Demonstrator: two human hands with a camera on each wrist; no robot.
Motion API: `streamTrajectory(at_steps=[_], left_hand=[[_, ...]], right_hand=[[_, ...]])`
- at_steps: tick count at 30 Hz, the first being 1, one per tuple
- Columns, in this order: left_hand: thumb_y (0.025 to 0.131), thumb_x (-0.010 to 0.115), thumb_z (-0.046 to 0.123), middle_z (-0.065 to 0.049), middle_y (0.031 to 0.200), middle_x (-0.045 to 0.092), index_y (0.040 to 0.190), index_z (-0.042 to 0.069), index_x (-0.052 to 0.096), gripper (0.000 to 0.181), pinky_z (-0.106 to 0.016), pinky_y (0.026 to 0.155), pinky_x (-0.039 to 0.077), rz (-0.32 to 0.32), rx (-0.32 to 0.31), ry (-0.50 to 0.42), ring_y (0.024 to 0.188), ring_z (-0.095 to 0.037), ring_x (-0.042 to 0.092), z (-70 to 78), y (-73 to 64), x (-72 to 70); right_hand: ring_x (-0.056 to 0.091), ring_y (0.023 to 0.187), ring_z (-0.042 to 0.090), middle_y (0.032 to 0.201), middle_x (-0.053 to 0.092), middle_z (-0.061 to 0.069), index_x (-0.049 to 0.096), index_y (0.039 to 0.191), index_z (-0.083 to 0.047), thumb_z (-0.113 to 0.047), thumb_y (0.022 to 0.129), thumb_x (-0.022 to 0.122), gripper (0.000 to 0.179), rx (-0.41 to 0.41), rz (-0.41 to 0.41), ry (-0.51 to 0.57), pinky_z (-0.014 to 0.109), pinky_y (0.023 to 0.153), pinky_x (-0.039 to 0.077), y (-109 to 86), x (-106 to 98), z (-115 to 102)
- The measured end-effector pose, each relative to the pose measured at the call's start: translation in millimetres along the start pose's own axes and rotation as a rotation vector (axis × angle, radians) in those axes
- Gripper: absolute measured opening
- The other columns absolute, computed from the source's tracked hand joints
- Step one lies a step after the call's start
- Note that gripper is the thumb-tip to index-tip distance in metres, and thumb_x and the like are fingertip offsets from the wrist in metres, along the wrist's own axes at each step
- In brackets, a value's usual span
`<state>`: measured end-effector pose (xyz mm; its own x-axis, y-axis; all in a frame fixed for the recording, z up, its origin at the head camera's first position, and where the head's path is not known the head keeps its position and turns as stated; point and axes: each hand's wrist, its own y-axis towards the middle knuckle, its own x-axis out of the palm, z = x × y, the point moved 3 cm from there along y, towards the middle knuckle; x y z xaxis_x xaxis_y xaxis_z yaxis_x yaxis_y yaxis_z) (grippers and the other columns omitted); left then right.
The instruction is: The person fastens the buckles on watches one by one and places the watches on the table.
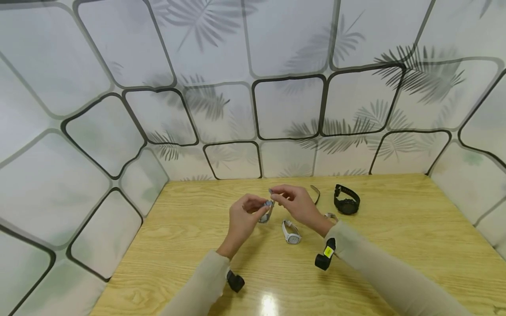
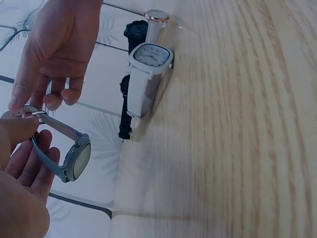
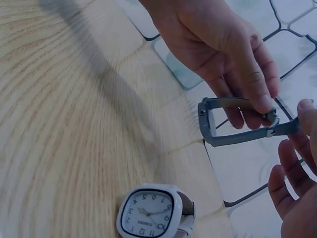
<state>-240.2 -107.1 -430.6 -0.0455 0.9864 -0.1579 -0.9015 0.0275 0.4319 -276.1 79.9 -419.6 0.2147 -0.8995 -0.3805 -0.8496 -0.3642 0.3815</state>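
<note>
A grey-blue wristwatch (image 3: 242, 138) hangs between my two hands, its strap closed into a loop. My left hand (image 1: 242, 221) pinches the strap beside the buckle (image 3: 271, 118) between thumb and fingers. The watch case (image 2: 79, 161) points down toward the table. My right hand (image 1: 298, 206) pinches the free end of the strap between thumb and forefinger; its other fingers are loosely bent. Below the hands, a white watch (image 1: 293, 238) with a squarish dial sits on the table, its strap looped.
The wooden table (image 1: 178, 245) meets patterned fabric walls (image 1: 290, 107) at the back and sides. A large black watch (image 1: 348, 206) lies at the back right. A thin dark strap (image 1: 317, 193) shows behind my right hand. Another watch (image 2: 156, 16) has a rose-gold rim.
</note>
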Motion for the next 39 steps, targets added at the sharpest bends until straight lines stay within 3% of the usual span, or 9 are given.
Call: streamTrajectory(at_steps=[4, 8, 12, 18, 28, 31, 34, 37, 39], left_hand=[[0.087, 0.080, -0.003, -0.017, 0.103, 0.076, 0.100, -0.003, 0.066, 0.018, -0.031, 0.084, 0.061, 0.009, -0.033, -0.054, 0.094, -0.028, 0.075, 2.9, 1.1, -0.1], [0.088, 0.079, -0.005, -0.021, 0.103, 0.075, 0.093, -0.006, 0.058, 0.021, -0.032, 0.083, 0.061, 0.016, -0.052, -0.108, 0.095, -0.032, 0.074, 3.9, 1.7, -0.8], [0.088, 0.078, -0.007, -0.022, 0.102, 0.075, 0.087, -0.008, 0.051, 0.027, -0.031, 0.082, 0.061, 0.033, -0.065, -0.114, 0.095, -0.034, 0.074, 4.5, 2.2, -2.1], [0.087, 0.079, -0.005, -0.021, 0.100, 0.076, 0.083, -0.009, 0.043, 0.036, -0.029, 0.079, 0.061, 0.043, -0.083, -0.085, 0.094, -0.037, 0.074, 5.0, 2.7, -2.4], [0.086, 0.078, -0.009, -0.024, 0.101, 0.075, 0.081, -0.014, 0.041, 0.038, -0.028, 0.077, 0.061, 0.047, -0.093, -0.034, 0.095, -0.038, 0.074, 4.4, 2.4, -1.1], [0.086, 0.077, -0.012, -0.027, 0.101, 0.074, 0.084, -0.016, 0.050, 0.027, -0.034, 0.078, 0.062, 0.031, -0.072, -0.001, 0.095, -0.041, 0.074, 8.3, 1.6, -0.5], [0.085, 0.077, -0.012, -0.028, 0.100, 0.073, 0.092, -0.015, 0.063, 0.016, -0.041, 0.079, 0.062, 0.019, -0.052, 0.021, 0.095, -0.043, 0.073, 21.6, -0.6, -1.3], [0.086, 0.078, -0.011, -0.029, 0.100, 0.073, 0.100, -0.013, 0.069, 0.017, -0.045, 0.081, 0.062, 0.012, -0.047, 0.032, 0.095, -0.043, 0.073, 33.9, -2.4, -2.3], [0.086, 0.078, -0.010, -0.029, 0.101, 0.073, 0.102, -0.013, 0.070, 0.018, -0.048, 0.082, 0.061, 0.009, -0.053, 0.036, 0.096, -0.044, 0.073, 30.1, -1.6, -2.7]], right_hand=[[0.066, 0.085, 0.037, 0.115, 0.074, 0.005, 0.074, 0.128, -0.011, -0.026, 0.103, 0.066, 0.030, -0.016, 0.029, 0.022, 0.032, 0.065, 0.055, -2.2, 1.4, -2.8], [0.067, 0.083, 0.028, 0.111, 0.074, 0.000, 0.075, 0.125, -0.013, -0.026, 0.102, 0.067, 0.028, -0.033, 0.029, -0.019, 0.031, 0.067, 0.056, -2.4, 0.5, -5.5], [0.062, 0.075, 0.018, 0.105, 0.072, -0.005, 0.078, 0.120, -0.018, -0.026, 0.101, 0.069, 0.023, -0.076, 0.007, -0.153, 0.030, 0.067, 0.055, 0.1, -3.2, -8.5], [0.055, 0.071, 0.008, 0.101, 0.071, -0.003, 0.080, 0.112, -0.012, -0.018, 0.097, 0.074, 0.017, -0.197, -0.071, -0.368, 0.027, 0.060, 0.049, 4.2, -7.7, -16.5], [0.058, 0.075, 0.009, 0.096, 0.066, -0.002, 0.080, 0.107, -0.011, -0.012, 0.094, 0.077, 0.014, -0.310, -0.229, -0.608, 0.026, 0.063, 0.049, 7.3, -9.4, -27.6], [0.059, 0.077, 0.010, 0.097, 0.066, -0.002, 0.080, 0.106, -0.011, -0.013, 0.094, 0.077, 0.013, -0.319, -0.240, -0.638, 0.025, 0.064, 0.050, 7.0, -8.7, -30.1], [0.059, 0.077, 0.010, 0.099, 0.065, -0.002, 0.080, 0.107, -0.012, -0.015, 0.095, 0.076, 0.013, -0.325, -0.240, -0.644, 0.025, 0.064, 0.050, 6.4, -7.7, -30.9], [0.058, 0.076, 0.009, 0.099, 0.065, -0.001, 0.079, 0.109, -0.011, -0.015, 0.096, 0.075, 0.014, -0.323, -0.229, -0.593, 0.024, 0.063, 0.049, 5.8, -6.9, -29.2], [0.058, 0.076, 0.009, 0.100, 0.067, -0.001, 0.079, 0.109, -0.012, -0.014, 0.097, 0.074, 0.014, -0.299, -0.206, -0.527, 0.025, 0.063, 0.050, 5.5, -6.7, -25.4]])
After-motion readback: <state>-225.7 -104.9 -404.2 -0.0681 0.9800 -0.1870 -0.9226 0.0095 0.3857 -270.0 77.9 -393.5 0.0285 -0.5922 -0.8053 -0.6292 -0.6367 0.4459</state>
